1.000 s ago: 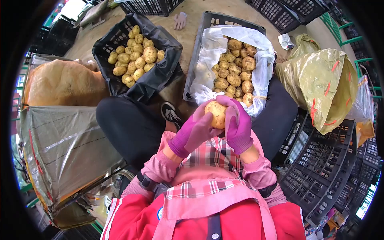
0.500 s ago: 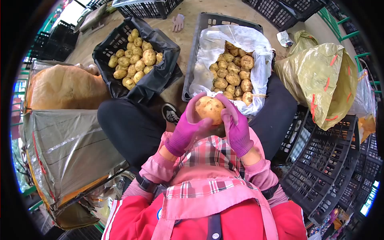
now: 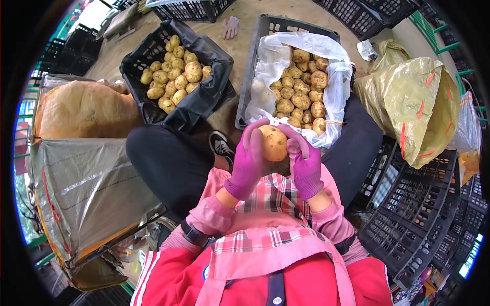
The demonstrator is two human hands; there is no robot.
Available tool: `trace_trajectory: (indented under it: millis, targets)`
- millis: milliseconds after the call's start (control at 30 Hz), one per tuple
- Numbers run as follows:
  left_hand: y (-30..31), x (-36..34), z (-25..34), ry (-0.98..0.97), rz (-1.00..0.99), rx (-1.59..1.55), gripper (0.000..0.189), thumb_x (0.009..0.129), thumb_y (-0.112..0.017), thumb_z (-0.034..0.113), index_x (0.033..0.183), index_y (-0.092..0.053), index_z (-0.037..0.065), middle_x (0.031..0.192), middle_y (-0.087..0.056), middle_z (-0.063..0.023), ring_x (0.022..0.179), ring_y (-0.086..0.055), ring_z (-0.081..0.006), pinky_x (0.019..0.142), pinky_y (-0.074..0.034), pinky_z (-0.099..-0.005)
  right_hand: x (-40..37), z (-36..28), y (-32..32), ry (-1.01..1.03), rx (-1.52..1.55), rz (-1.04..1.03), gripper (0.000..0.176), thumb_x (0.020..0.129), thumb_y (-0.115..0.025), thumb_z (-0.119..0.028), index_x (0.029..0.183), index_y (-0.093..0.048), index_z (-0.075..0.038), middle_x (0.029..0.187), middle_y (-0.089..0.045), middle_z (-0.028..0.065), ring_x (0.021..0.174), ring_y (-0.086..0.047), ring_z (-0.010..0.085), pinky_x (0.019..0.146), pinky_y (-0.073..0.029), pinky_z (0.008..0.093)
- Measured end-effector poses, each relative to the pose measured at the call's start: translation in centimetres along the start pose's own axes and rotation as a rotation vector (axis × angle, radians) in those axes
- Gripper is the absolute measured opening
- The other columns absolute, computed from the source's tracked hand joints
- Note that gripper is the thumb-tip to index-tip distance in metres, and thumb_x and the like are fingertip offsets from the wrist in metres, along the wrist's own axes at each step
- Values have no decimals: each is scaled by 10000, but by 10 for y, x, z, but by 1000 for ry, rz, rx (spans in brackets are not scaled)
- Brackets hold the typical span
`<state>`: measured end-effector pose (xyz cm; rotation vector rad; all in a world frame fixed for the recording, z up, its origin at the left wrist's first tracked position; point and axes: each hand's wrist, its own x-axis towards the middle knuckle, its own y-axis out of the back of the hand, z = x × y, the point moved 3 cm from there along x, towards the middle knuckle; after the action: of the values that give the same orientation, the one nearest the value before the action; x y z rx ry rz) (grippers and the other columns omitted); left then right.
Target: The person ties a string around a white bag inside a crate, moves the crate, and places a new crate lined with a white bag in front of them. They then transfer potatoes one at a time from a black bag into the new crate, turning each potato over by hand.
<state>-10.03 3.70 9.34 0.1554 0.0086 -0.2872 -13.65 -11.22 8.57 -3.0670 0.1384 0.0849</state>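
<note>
A large yellow potato [image 3: 274, 144] with brown specks is held up between my two hands, above my lap. My left hand [image 3: 249, 158], in a purple glove, grips its left side. On its right side my right hand [image 3: 303, 158], gloved alike, closes with thumb and fingers. Just beyond, a crate [image 3: 244, 97] lined with white plastic film [image 3: 265, 76] holds many potatoes [image 3: 301, 100] with brown patches. To its left stands a black crate [image 3: 133, 66] with a dark liner [image 3: 217, 61], filled with cleaner-looking yellow potatoes [image 3: 176, 76].
A yellow-green woven sack [image 3: 403, 102] gapes at the right, above stacked black crates [image 3: 408, 204]. At the left are a full orange-tinted sack [image 3: 87, 109] and a grey plastic-covered bundle [image 3: 97, 178]. A loose glove [image 3: 230, 27] lies on the floor between crates.
The potato has turned in my hands and shifted slightly right. My left hand has moved to the right and is more upright against its side.
</note>
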Motion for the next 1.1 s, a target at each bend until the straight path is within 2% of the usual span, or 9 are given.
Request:
trace_trajectory:
  millis: [133, 267, 333, 400, 533, 600, 867, 1033, 1100]
  targets:
    - [-3, 3, 7, -201, 195, 356, 351, 1053, -354, 240, 1249, -539, 15, 1159, -625, -117, 1080, -616, -211, 937, -491, -345, -6, -5, -9, 37, -149, -32, 599, 962, -624, -363, 1420, -452, -18, 1337, -567, 146, 1226, -545, 222, 1031, -427, 328]
    - [-1, 9, 4, -6, 182, -146, 342, 954, -558, 166, 1238, -515, -18, 1179, -622, -169, 1054, -635, -277, 939, -497, -347, -4, -25, -9, 18, -159, -104, 654, 927, -673, -378, 1419, -447, -12, 1339, -558, 165, 1240, -539, 243, 1032, -430, 343]
    - [-9, 10, -11, 157, 227, -544, 373, 1067, -369, 273, 1274, -519, 2, 1212, -629, -155, 1072, -634, -242, 979, -484, -337, -6, -18, -6, -54, 51, -101, 644, 895, -725, -271, 1414, -449, -10, 1351, -545, 160, 1255, -528, 236, 1038, -431, 345]
    - [-5, 13, -14, -30, 144, -136, 401, 1067, -382, 292, 1321, -479, -3, 1220, -627, -165, 1058, -644, -242, 963, -504, -344, -12, -21, -5, -105, 171, -80, 637, 873, -748, -193, 1408, -455, -8, 1359, -538, 151, 1262, -523, 231, 1044, -430, 344]
    - [1, 12, -6, 819, -429, -1100, 456, 1061, -416, 298, 1413, -382, 10, 1281, -580, -165, 1114, -628, -248, 922, -545, -382, -10, -30, 5, 144, -377, -40, 701, 810, -789, -145, 1411, -451, -18, 1386, -514, 142, 1291, -504, 253, 1072, -411, 357]
    - [2, 5, -5, 244, -500, -389, 443, 1054, -437, 233, 1450, -338, 63, 1379, -478, -159, 1218, -566, -272, 904, -570, -414, -7, -20, 11, 96, -105, -2, 773, 796, -820, -282, 1420, -448, -17, 1421, -487, 147, 1308, -486, 272, 1093, -381, 376]
    - [0, 10, 1, -185, -325, 24, 395, 1064, -358, 232, 1410, -380, 41, 1349, -481, -145, 1204, -555, -240, 922, -556, -371, -1, -12, 14, -53, 120, -21, 576, 886, -734, -320, 1314, -567, 27, 1417, -516, 161, 1267, -532, 244, 1062, -406, 338]
    - [-4, 2, 25, 435, -237, -672, 567, 1008, -473, 407, 1407, -389, 14, 1313, -507, -117, 1223, -524, -209, 1039, -440, -336, 6, -21, 9, -93, 159, 32, 457, 917, -701, -281, 1229, -622, 43, 1316, -607, 162, 1263, -538, 240, 1079, -400, 340]
    - [-2, 5, 11, 222, -226, -501, 611, 953, -590, 354, 1415, -383, 13, 1323, -502, -118, 1234, -516, -214, 1062, -415, -359, 7, -20, 10, -77, 194, 28, 448, 936, -677, -267, 1249, -603, 46, 1321, -600, 164, 1259, -539, 243, 1078, -399, 335]
